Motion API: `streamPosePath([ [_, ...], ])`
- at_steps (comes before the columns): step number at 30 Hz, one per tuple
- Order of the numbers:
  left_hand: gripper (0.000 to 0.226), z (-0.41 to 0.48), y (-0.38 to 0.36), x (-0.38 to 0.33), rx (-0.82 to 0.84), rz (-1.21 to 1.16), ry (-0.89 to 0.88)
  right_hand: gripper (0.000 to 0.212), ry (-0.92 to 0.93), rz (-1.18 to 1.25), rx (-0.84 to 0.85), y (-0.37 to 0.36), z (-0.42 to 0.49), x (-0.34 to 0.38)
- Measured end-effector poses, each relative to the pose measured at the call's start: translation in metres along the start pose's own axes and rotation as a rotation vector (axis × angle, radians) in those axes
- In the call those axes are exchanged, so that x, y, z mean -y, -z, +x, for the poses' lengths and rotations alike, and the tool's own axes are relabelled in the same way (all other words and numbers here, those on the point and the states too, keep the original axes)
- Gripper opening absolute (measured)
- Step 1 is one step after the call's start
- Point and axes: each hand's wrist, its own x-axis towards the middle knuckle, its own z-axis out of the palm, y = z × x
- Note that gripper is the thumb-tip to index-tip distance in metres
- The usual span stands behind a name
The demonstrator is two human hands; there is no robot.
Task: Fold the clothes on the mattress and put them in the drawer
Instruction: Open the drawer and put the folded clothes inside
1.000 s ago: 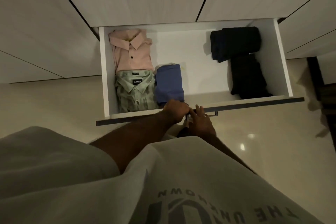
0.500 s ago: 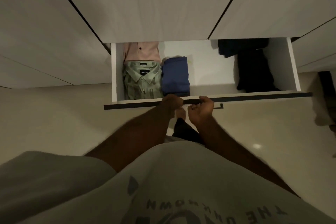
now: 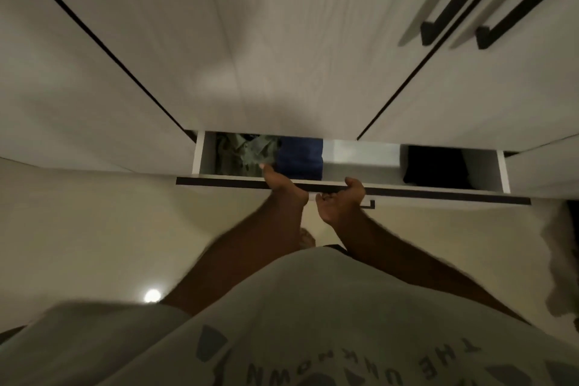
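drawer (image 3: 219,181): white box with a dark front strip, open by a narrow gap under the wardrobe doors (image 3: 282,41)
green shirt (image 3: 241,152): folded, at the left end inside the drawer, collar partly in sight
blue garment (image 3: 300,157): folded, inside the drawer, touching the green shirt's right side
black garment (image 3: 432,166): inside the drawer toward its right end, well apart from the blue garment, bare white bottom between
left hand (image 3: 286,189): on the drawer's front strip near the blue garment, fingers curled round it, thumb lifted over the rim
right hand (image 3: 340,202): just right of the left hand on the same drawer front, fingers curled on the edge; blurred, finer grip unclear
bracket (image 3: 371,204): small, dark, under the drawer front, just right of the right hand
floor (image 3: 94,229): pale and glossy below the drawer, one bright spot of reflected light
bar handles (image 3: 438,22): two, dark, on the doors above the drawer's right end
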Motion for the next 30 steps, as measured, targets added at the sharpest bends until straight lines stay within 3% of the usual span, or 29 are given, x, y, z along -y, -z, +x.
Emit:
streamPosePath([
  [2, 0.084, -0.013, -0.016, -0.007, -0.017, -0.150, -0.075, 0.060, 0.033, -0.019, 0.044, -0.011, 0.002, 0.007],
  [6, 0.088, -0.014, -0.039, -0.018, 0.095, -0.185, -0.173, 0.089, 0.071, -0.148, 0.102, -0.041, 0.018, 0.022],
  [8, 0.082, -0.009, -0.048, -0.021, 0.136, -0.194, -0.179, 0.111, 0.061, -0.195, 0.116, -0.050, 0.027, 0.029],
  [10, 0.090, -0.016, -0.059, -0.028, 0.147, -0.219, -0.129, 0.124, 0.048, -0.208, 0.148, -0.062, 0.032, 0.036],
  [17, 0.145, 0.012, -0.075, -0.047, 0.198, -0.242, -0.010, 0.120, 0.042, -0.043, 0.187, -0.087, 0.038, 0.028],
  [22, 0.126, 0.015, -0.073, -0.049, 0.244, -0.233, -0.016, 0.120, 0.041, 0.058, 0.288, -0.089, 0.053, 0.024],
  [30, 0.130, 0.033, -0.061, -0.051, 0.250, -0.214, -0.017, 0.110, 0.059, 0.095, 0.331, -0.091, 0.054, 0.023],
])
